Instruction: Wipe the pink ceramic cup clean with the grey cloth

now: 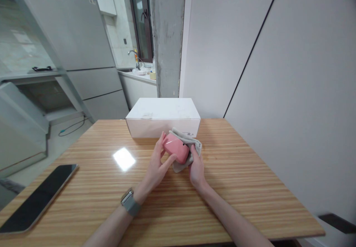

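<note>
A smooth pink case (175, 148), rounded at its corners, is held up over the table in front of the white box. My left hand (160, 163) grips its left end and lower edge between thumb and fingers. Behind and along the right side of the case lies a folded grey cloth (197, 145). My right hand (197, 168) is closed on this cloth, its thumb over the front and its other fingers mostly hidden. The cloth touches the right end of the case. What the case contains cannot be seen.
A white box (162, 127) stands at the table's far edge. On the left lies a dark-screened tablet or large phone (39, 198). The wooden table (239, 187) meets a white wall (292, 102) on the right. A refrigerator (72, 28) and a sink counter stand beyond.
</note>
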Demonstrator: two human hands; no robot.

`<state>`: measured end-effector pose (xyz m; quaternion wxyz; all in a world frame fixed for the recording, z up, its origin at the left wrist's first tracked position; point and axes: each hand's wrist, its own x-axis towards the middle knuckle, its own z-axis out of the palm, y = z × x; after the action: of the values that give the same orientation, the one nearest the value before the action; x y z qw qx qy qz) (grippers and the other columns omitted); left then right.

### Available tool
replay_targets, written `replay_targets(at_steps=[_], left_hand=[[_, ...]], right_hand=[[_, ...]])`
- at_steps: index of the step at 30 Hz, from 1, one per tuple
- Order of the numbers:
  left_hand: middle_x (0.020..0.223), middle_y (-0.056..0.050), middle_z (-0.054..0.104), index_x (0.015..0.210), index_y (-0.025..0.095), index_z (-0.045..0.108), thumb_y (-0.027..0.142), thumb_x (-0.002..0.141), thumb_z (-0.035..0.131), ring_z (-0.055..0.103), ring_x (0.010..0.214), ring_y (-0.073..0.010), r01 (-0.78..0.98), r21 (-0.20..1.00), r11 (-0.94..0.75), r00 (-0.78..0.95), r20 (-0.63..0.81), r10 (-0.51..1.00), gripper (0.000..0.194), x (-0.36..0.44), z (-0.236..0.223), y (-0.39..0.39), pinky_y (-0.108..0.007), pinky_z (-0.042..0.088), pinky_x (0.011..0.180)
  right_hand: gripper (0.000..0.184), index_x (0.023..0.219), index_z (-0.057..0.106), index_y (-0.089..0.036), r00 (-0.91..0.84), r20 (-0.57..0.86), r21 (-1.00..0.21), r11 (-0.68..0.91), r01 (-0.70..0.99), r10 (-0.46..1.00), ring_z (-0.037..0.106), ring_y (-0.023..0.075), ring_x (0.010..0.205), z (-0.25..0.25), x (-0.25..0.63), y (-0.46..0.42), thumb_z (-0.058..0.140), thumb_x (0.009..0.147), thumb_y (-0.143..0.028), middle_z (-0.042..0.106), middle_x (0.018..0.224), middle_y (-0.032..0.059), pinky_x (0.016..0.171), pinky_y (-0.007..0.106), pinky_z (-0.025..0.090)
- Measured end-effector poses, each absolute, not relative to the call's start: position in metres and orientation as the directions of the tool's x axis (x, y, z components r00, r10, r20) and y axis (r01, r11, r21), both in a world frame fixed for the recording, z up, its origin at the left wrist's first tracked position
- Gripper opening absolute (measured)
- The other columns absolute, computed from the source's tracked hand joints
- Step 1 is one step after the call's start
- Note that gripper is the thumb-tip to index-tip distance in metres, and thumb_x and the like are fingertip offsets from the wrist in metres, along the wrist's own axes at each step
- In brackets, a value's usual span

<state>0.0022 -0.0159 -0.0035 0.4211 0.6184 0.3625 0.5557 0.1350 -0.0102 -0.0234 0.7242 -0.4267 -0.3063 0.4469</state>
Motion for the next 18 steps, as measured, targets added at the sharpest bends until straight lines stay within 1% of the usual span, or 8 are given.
replay_targets(at_steps=[2, 4, 7, 10, 12, 14, 16, 18], left_hand=[[0.153, -0.01, 0.023, 0.145, 0.03, 0.02, 0.033, 0.076, 0.069, 0.03, 0.137, -0.026, -0.162, 0.945, -0.283, 0.071, 0.297, 0.952, 0.085, 0.0033, -0.0051, -0.0131, -0.04, 0.034, 0.109], [0.149, -0.013, 0.032, 0.144, 0.027, 0.02, 0.034, 0.068, 0.075, 0.038, 0.132, -0.0261, -0.255, 0.948, -0.193, 0.064, 0.215, 0.974, 0.094, 0.004, -0.0054, -0.0106, -0.039, 0.036, 0.107], [0.138, -0.013, 0.047, 0.137, 0.026, 0.03, 0.033, 0.063, 0.079, 0.052, 0.12, -0.0265, -0.267, 0.957, -0.108, 0.109, 0.142, 0.984, 0.09, 0.0038, -0.0021, -0.0101, -0.038, 0.045, 0.097], [0.134, -0.012, 0.049, 0.131, 0.027, 0.036, 0.031, 0.062, 0.079, 0.053, 0.116, -0.0273, -0.21, 0.97, -0.119, 0.107, 0.144, 0.984, 0.081, 0.0033, 0.0026, -0.0134, -0.037, 0.051, 0.089], [0.135, -0.011, 0.047, 0.131, 0.027, 0.037, 0.031, 0.062, 0.079, 0.052, 0.118, -0.0273, -0.148, 0.974, -0.173, 0.095, 0.189, 0.977, 0.081, 0.0033, 0.0042, -0.0156, -0.038, 0.051, 0.09], [0.138, -0.01, 0.044, 0.132, 0.028, 0.038, 0.029, 0.06, 0.081, 0.048, 0.122, -0.0283, -0.04, 0.955, -0.293, 0.06, 0.295, 0.954, 0.084, 0.0034, 0.0041, -0.0166, -0.041, 0.047, 0.095], [0.141, -0.009, 0.04, 0.133, 0.028, 0.04, 0.026, 0.057, 0.083, 0.04, 0.13, -0.0298, 0.113, 0.889, -0.443, 0.026, 0.443, 0.896, 0.087, 0.003, 0.003, -0.0165, -0.045, 0.039, 0.104], [0.145, -0.009, 0.036, 0.135, 0.029, 0.04, 0.024, 0.057, 0.083, 0.031, 0.136, -0.0296, 0.25, 0.797, -0.55, 0.032, 0.561, 0.827, 0.089, 0.0023, 0.002, -0.016, -0.047, 0.028, 0.111]], right_hand=[[0.041, 0.111, 0.065, -0.024, 0.406, 0.085, -0.883, 0.258, -0.393, 0.91, 0.049, 0.0209, 0.123, -0.0233, 0.1363, -0.0089, 0.062, 0.078, -0.047, 0.065, 0.118, 0.0018, 0.109, 0.04, 0.032], [0.041, 0.111, 0.065, -0.024, 0.389, 0.107, -0.873, 0.273, -0.403, 0.915, 0.05, 0.0211, 0.123, -0.0234, 0.1365, -0.0087, 0.062, 0.078, -0.048, 0.065, 0.118, 0.0017, 0.108, 0.04, 0.032], [0.038, 0.11, 0.065, -0.025, 0.367, 0.126, -0.874, 0.278, -0.398, 0.921, 0.049, 0.0209, 0.124, -0.0241, 0.1366, -0.0101, 0.061, 0.079, -0.048, 0.065, 0.118, 0.0013, 0.107, 0.039, 0.034], [0.036, 0.109, 0.066, -0.025, 0.384, 0.126, -0.892, 0.274, -0.361, 0.915, 0.048, 0.0208, 0.125, -0.0226, 0.137, -0.0123, 0.061, 0.079, -0.046, 0.065, 0.118, 0.001, 0.108, 0.039, 0.033], [0.035, 0.108, 0.067, -0.025, 0.393, 0.121, -0.899, 0.268, -0.345, 0.911, 0.049, 0.0211, 0.123, -0.0197, 0.1365, -0.0138, 0.061, 0.08, -0.045, 0.066, 0.117, 0.001, 0.109, 0.039, 0.031], [0.034, 0.106, 0.067, -0.025, 0.376, 0.12, -0.902, 0.259, -0.346, 0.919, 0.051, 0.0217, 0.121, -0.0167, 0.1349, -0.0151, 0.062, 0.079, -0.045, 0.067, 0.116, 0.0011, 0.109, 0.04, 0.031], [0.035, 0.106, 0.068, -0.024, 0.344, 0.129, -0.894, 0.259, -0.365, 0.93, 0.052, 0.0218, 0.12, -0.0149, 0.1327, -0.0161, 0.062, 0.079, -0.046, 0.067, 0.116, 0.0011, 0.11, 0.041, 0.03], [0.036, 0.107, 0.067, -0.025, 0.331, 0.133, -0.887, 0.261, -0.38, 0.934, 0.052, 0.0215, 0.121, -0.015, 0.1308, -0.0166, 0.062, 0.079, -0.045, 0.066, 0.116, 0.0007, 0.11, 0.041, 0.03]])
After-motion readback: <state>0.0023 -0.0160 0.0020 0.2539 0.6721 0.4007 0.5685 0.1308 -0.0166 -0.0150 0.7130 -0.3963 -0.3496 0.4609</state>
